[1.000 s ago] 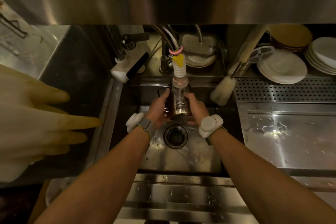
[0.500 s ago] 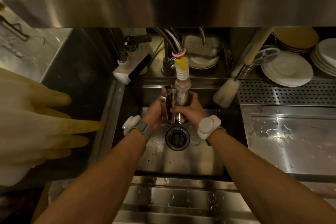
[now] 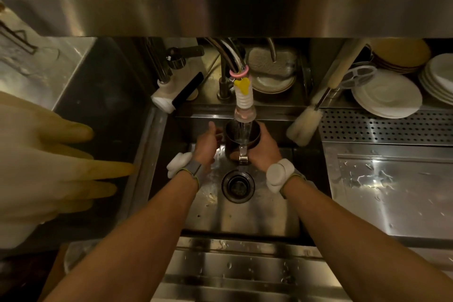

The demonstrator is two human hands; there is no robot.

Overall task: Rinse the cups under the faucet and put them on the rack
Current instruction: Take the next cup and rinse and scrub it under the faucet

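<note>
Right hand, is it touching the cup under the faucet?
Touching. The head view shows the right hand curled round the right side of the cup, with no gap.

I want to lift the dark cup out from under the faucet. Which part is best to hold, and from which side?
Probably the metal handle, taken from the near side: it faces the person, while the dark cup stands mouth up under the faucet. The right hand already wraps the cup's right wall, so the handle looks free.

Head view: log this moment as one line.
stage: rinsing | cup: upright under faucet, water running in | right hand: grips cup | left hand: beside cup, contact unclear
</note>
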